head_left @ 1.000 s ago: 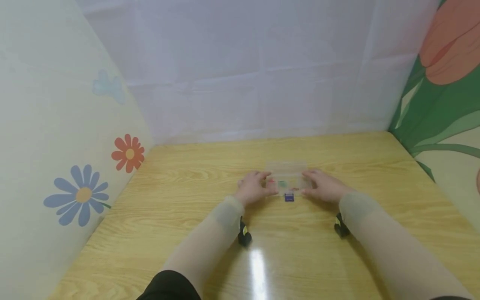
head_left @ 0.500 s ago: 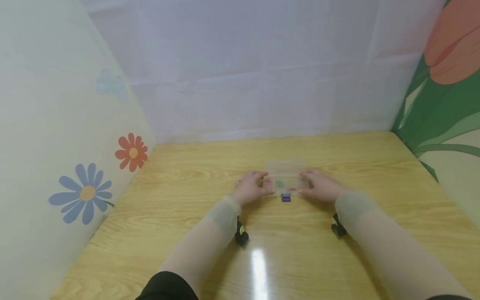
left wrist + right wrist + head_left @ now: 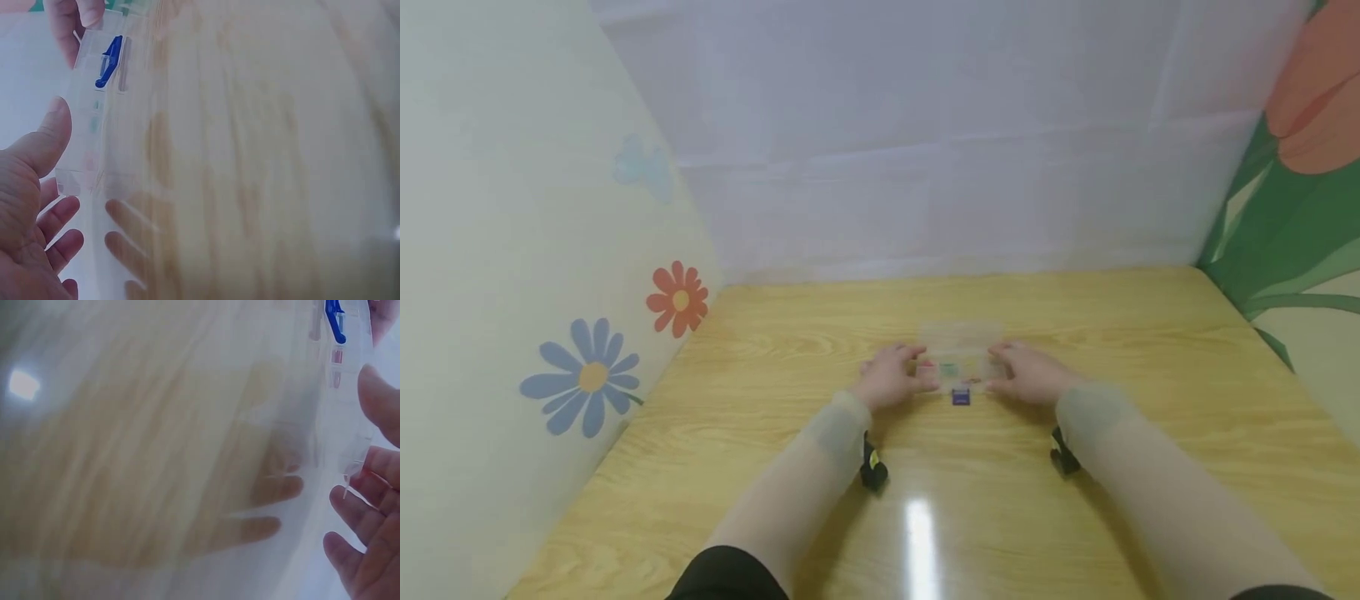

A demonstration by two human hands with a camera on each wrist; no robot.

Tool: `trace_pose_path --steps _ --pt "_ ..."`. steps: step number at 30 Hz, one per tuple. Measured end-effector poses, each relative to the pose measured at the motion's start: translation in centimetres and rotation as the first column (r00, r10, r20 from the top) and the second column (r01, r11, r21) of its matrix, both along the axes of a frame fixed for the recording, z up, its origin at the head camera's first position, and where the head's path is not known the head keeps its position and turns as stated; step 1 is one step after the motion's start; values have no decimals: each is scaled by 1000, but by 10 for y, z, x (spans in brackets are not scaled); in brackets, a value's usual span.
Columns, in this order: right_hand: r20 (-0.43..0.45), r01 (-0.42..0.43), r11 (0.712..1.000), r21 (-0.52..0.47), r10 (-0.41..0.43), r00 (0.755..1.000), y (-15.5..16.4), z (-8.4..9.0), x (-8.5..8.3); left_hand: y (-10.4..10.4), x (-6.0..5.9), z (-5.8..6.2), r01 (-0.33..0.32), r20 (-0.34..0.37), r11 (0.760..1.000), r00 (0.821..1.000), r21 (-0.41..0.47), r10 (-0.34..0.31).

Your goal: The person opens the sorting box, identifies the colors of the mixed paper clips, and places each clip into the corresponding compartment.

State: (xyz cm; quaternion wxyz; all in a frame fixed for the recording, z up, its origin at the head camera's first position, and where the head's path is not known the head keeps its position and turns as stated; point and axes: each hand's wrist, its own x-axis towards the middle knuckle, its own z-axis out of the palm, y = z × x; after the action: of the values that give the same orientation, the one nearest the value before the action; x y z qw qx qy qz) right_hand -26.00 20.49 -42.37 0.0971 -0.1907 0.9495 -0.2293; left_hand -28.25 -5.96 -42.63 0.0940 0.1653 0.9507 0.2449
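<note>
A small clear plastic box lies on the wooden table, its transparent lid tipped back behind it. Red, green and yellow bits show inside, too small to identify. A blue latch sits at the middle of the front side. My left hand holds the box's left end, thumb in front and fingers at the corner. At the opposite end my right hand grips likewise. In the left wrist view the latch stands out from the clear front wall.
The pale wood table runs back to a white cloth. Walls painted with flowers flank it on both sides. A black wrist device is strapped beneath each forearm, close over the tabletop.
Both hands and the box have shifted left across the table together, while the head view has turned slightly left. The grip at each end looks the same.
</note>
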Motion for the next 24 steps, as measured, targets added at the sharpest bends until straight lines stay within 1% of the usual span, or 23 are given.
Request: trace_pose_path --steps 4,11,16,20,22,24 --pt "-12 -7 1000 25 7 1000 0 0 -2 1 0 2 -9 2 1000 1000 0 9" --pt "-25 -8 998 64 9 1000 2 2 -1 7 -4 -2 -15 -4 1000 1000 -4 15" --pt "-10 13 997 74 -13 1000 4 3 1 13 -6 -4 -18 -3 1000 1000 15 18" --pt "0 17 996 84 -17 1000 6 3 4 16 -7 -7 -22 -4 1000 1000 5 22" --pt "4 9 998 70 -10 1000 8 3 6 17 -7 -8 -21 -6 1000 1000 5 21" --pt "1 3 999 42 -3 1000 11 3 7 15 -7 -9 -27 -1 999 1000 26 27"
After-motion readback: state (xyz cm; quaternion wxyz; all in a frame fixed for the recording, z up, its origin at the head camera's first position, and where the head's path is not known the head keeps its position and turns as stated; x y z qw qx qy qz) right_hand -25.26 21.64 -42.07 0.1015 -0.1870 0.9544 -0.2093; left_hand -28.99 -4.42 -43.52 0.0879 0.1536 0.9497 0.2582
